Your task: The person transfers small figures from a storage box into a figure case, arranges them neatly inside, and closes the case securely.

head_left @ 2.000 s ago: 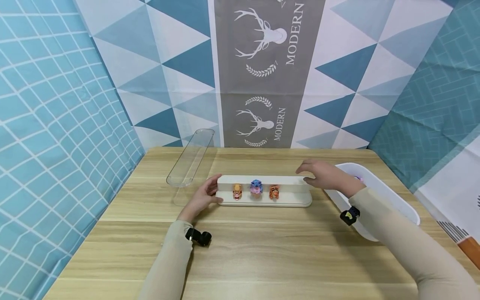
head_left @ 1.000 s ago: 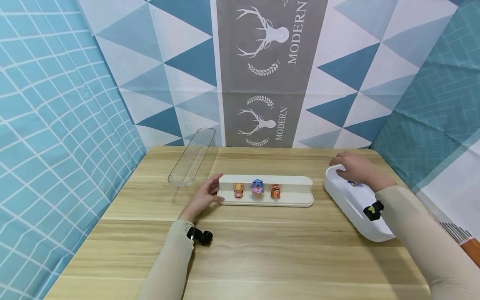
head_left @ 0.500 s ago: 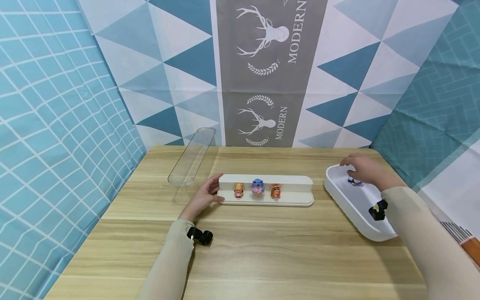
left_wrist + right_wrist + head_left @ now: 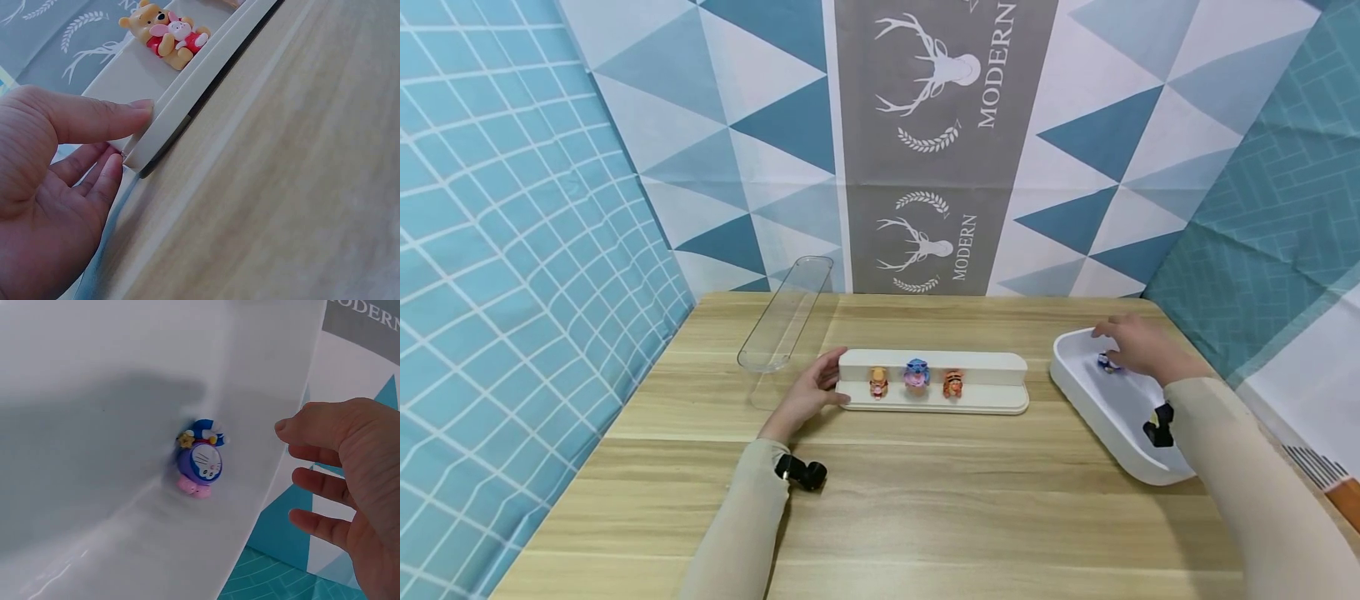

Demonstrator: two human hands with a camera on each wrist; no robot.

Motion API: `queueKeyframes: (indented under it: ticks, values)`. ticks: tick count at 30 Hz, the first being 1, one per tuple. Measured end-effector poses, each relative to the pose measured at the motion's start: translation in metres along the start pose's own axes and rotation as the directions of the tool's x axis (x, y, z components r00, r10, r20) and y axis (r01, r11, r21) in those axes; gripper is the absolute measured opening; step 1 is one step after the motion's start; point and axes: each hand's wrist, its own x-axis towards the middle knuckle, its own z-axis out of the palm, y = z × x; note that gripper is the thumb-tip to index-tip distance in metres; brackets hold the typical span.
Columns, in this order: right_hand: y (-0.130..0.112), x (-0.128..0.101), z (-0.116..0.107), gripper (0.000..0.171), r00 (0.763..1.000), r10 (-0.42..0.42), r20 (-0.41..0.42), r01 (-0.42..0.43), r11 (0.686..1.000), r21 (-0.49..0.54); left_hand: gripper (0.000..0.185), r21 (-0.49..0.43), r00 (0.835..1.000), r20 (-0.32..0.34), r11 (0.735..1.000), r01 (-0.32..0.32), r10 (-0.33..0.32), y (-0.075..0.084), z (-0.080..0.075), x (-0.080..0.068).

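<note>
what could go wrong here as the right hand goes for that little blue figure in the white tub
The small blue cat figure lies where the white plastic tub's floor curves into its wall, so it may slide or roll away from the open right hand, which is not yet touching it. The left hand only touches the end of the white stepped display stand; a nudge might tip the three small figures, such as the yellow bear figure.

- You get bright, even light in the head view, with soft shadows under the white stand (image 4: 932, 400) and your sleeves.
- Straight lines bow toward that view's edges.
- Your left wrist view blurs the near tabletop (image 4: 300, 206).
- A broad grey shadow crosses the white tray (image 4: 94, 425); glare streaks its lower wall.
</note>
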Motion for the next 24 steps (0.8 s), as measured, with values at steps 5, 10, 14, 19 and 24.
queueKeyframes:
  ticks: [5,10,14,19,24]
  values:
    - [0.004,0.002,0.008,0.034,1.000,-0.003,-0.012,0.003,0.997,-0.071,0.089,-0.002,1.000,-0.004,1.000,0.001,-0.001,0.000,0.001,0.000]
    - [0.006,0.001,0.013,0.035,0.999,0.033,-0.002,-0.033,0.994,-0.105,0.088,0.009,1.000,-0.004,1.000,0.006,-0.006,0.000,0.000,0.000]
    - [0.009,-0.001,0.018,0.036,0.999,0.046,-0.001,-0.046,0.991,-0.124,0.088,0.009,1.000,0.004,1.000,0.002,-0.003,-0.001,0.000,0.000]
    - [0.013,0.000,0.026,0.036,0.999,0.047,0.004,-0.046,0.984,-0.171,0.089,0.002,1.000,0.009,1.000,-0.006,0.006,-0.002,0.000,0.001]
    - [0.012,-0.001,0.031,0.037,0.998,0.056,0.006,-0.054,0.980,-0.192,0.088,-0.015,1.000,0.011,1.000,-0.012,0.012,-0.001,0.000,0.000]
